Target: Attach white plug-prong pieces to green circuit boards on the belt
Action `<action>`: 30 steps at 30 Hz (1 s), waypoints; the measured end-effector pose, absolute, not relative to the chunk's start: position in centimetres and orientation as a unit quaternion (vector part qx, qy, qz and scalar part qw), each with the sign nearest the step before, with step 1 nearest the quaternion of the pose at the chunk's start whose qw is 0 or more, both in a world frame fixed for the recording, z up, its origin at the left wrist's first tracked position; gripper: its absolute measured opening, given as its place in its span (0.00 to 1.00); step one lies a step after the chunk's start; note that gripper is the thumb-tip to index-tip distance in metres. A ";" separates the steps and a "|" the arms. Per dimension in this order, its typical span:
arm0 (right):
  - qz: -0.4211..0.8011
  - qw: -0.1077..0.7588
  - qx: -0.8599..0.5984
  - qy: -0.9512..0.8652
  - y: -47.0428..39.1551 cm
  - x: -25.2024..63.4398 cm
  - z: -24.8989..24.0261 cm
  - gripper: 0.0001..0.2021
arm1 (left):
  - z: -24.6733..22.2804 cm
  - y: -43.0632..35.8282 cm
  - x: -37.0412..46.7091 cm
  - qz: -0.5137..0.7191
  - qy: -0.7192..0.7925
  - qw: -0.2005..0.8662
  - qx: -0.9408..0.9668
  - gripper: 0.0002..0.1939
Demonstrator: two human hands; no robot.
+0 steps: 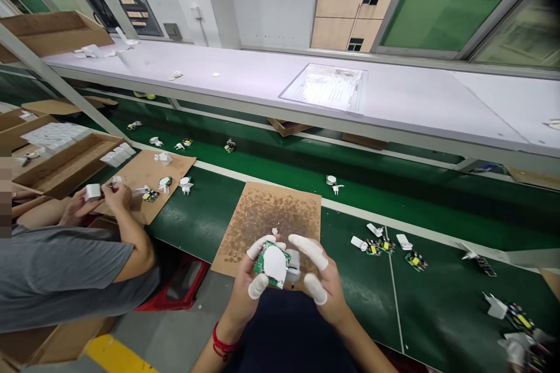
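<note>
You hold a green circuit board with a white oval cap over it between both hands, low in front of you, just above the near edge of a speckled cardboard sheet. Your left hand grips the board from the left, white cots on thumb and forefinger. Your right hand closes on a small grey part touching the board's right side, its capped forefinger stretched over the top.

Beyond your hands the cardboard sheet lies on the green surface, bare of anything large. To the right of your right hand there is open green room, then a cluster of white shells and small boards; more loose parts lie farther right, near the surface's edge. Past the sheet, a white plug piece sits alone by a white stripe.

Well to the left of your left hand, another person's hands hold a white part over a second cardboard sheet, with open cartons beside them. Beyond the green surface a long white shelf carries a clear-covered paper sheet, and windows stand behind it.
</note>
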State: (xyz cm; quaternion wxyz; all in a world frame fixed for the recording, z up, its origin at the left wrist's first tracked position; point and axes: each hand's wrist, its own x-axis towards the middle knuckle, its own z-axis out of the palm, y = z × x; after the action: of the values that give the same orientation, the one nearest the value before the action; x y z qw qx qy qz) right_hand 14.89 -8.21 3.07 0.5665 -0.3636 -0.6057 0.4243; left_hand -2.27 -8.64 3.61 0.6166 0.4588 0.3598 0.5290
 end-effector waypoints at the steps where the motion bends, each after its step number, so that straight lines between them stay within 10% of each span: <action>1: 0.354 0.581 -0.350 -0.644 -8.2 14.9 3.2 0.26 | 3.5 -8.7 -2.1 0.542 0.357 0.630 0.427 0.29; 7: 0.163 0.593 -0.290 -0.733 -8.2 14.5 3.8 0.24 | 3.4 -8.9 -1.3 0.506 0.402 0.641 0.414 0.35; 13: 0.479 0.583 -0.419 -0.505 -7.5 15.3 0.8 0.08 | 2.4 -8.1 -2.7 0.403 0.494 0.530 0.560 0.29; 18: 0.617 0.516 -0.475 -0.357 -7.1 14.2 -4.0 0.19 | 0.5 -7.5 -3.5 0.314 0.484 0.422 0.699 0.30; 30: 0.672 0.354 -0.524 -0.386 -7.9 12.8 -10.3 0.26 | -4.9 -8.1 -6.7 0.208 0.560 0.499 0.628 0.27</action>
State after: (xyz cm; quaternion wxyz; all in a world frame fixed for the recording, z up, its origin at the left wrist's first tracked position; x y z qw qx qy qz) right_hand 12.84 -7.89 -10.26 0.3539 -0.5240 -0.3856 0.6719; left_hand -6.67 -8.13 -4.94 0.4986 0.6277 0.5605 0.2080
